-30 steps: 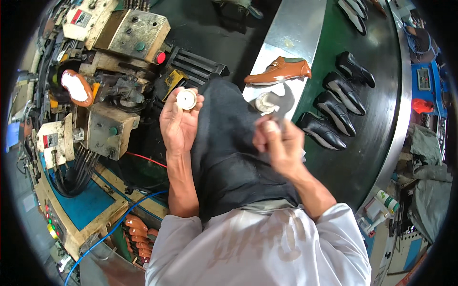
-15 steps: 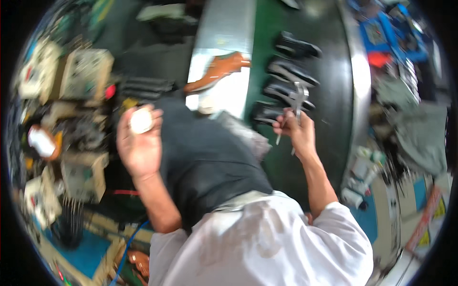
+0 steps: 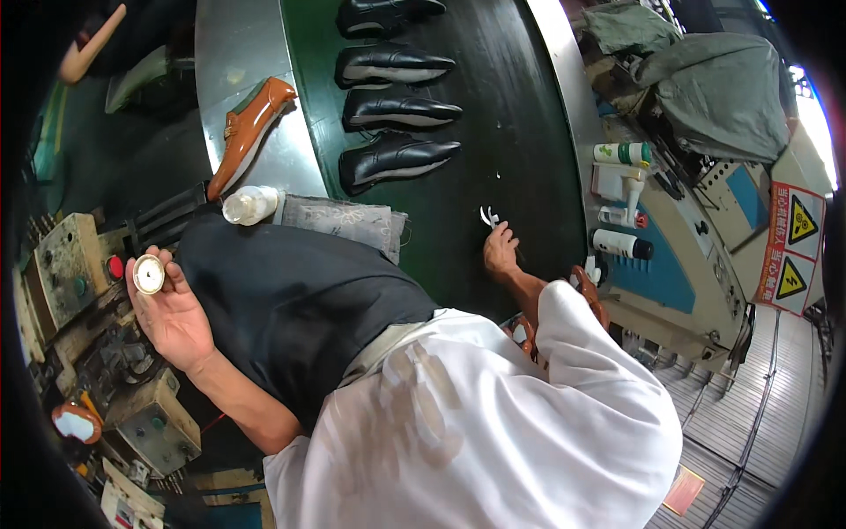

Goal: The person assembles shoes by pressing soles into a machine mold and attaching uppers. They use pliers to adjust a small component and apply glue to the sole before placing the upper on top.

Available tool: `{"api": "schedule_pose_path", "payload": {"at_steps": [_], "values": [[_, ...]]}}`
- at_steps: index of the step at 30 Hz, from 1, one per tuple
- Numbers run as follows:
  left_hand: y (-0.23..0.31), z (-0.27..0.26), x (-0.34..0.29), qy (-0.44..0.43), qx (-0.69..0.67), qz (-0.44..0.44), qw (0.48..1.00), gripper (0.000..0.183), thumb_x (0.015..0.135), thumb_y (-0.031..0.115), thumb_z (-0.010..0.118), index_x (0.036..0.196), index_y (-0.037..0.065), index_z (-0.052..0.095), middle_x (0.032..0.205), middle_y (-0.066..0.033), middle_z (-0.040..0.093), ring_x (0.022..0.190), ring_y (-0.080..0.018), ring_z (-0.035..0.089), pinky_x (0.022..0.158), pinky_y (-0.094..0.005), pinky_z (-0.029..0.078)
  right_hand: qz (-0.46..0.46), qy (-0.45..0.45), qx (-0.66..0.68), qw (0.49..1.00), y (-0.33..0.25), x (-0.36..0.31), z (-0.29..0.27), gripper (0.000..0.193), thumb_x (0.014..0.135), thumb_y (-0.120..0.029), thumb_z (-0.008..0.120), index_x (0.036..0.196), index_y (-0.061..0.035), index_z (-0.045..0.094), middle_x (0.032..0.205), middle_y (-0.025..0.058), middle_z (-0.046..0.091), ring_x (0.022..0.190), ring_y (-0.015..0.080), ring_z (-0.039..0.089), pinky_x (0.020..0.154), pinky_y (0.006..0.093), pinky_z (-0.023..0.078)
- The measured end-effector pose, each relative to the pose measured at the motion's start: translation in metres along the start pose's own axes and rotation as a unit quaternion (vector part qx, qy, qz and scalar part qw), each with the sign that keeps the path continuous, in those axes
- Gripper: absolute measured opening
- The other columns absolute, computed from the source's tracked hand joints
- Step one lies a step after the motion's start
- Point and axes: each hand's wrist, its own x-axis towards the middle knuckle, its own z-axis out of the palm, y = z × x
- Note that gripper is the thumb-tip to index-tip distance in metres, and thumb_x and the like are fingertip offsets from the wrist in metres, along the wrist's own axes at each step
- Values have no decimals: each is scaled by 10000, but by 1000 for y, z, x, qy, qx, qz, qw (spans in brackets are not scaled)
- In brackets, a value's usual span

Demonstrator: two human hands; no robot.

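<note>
My left hand (image 3: 179,324) is raised palm up on the left, its fingers curled around a small round cream-coloured disc (image 3: 149,274) with a tan rim and a dark spot at its centre. My right hand (image 3: 502,253), over the dark green belt (image 3: 480,150), is closed on silver pincers (image 3: 489,217); only their bright jaws poke out past my fingers. Several black lace-up shoes (image 3: 401,159) lie in a row on the belt beyond that hand. A glossy brown shoe (image 3: 250,132) rests on the metal ledge (image 3: 256,53), near a cloudy white bottle (image 3: 250,204).
A grey patterned cloth (image 3: 339,222) lies beside the bottle. Machines with a red button (image 3: 115,267) stand at left. Right of the belt's metal edge (image 3: 567,70) are several bottles and cans (image 3: 622,243), a machine with warning signs (image 3: 790,249) and grey covers (image 3: 718,97).
My view has swung to the right, so the belt and shoes appear farther left. My right hand has drawn back toward me with the pincers. My left hand still holds the disc.
</note>
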Motion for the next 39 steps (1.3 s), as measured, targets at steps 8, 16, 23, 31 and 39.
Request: {"api": "schedule_pose_path", "payload": {"at_steps": [8,16,23,31,39], "values": [[-4,13,6,-40,-37,-46,997,574,1103,208,641,1568,-68,449,1496,-337,573,1326,-410,639,1151,-464,533,255,-415,752,443,-6,-14,-75,154,1137,-102,531,1190,30,590,1066,143,675,1012,315,742,902,482,715],[-1,30,2,-77,-46,16,996,518,1087,177,673,1560,12,544,1487,-261,621,1201,-385,707,1023,-460,587,-59,-365,562,740,-58,-19,-215,313,1143,-289,596,1121,18,655,943,112,720,819,220,752,718,369,675],[15,43,-13,-78,-30,41,996,401,1064,58,667,1454,-6,597,1459,-338,609,1281,-434,689,1099,-490,587,-348,-543,522,557,-247,-93,-402,426,1158,-212,548,1395,140,573,1061,156,707,977,244,748,799,366,667],[40,29,-38,-81,28,92,992,399,1007,-44,688,1400,18,657,1499,-343,575,1374,-460,624,1151,-529,559,-329,-708,437,446,-319,-135,-425,466,1161,-251,552,1359,171,535,1067,197,708,973,290,772,853,415,698],[33,21,-40,-105,56,106,987,402,1026,-24,677,1422,43,674,1523,-337,558,1382,-485,612,1157,-523,555,-265,-747,447,415,-321,-139,-423,444,1155,-254,558,1312,162,543,1084,211,692,985,318,769,872,444,695]]}}
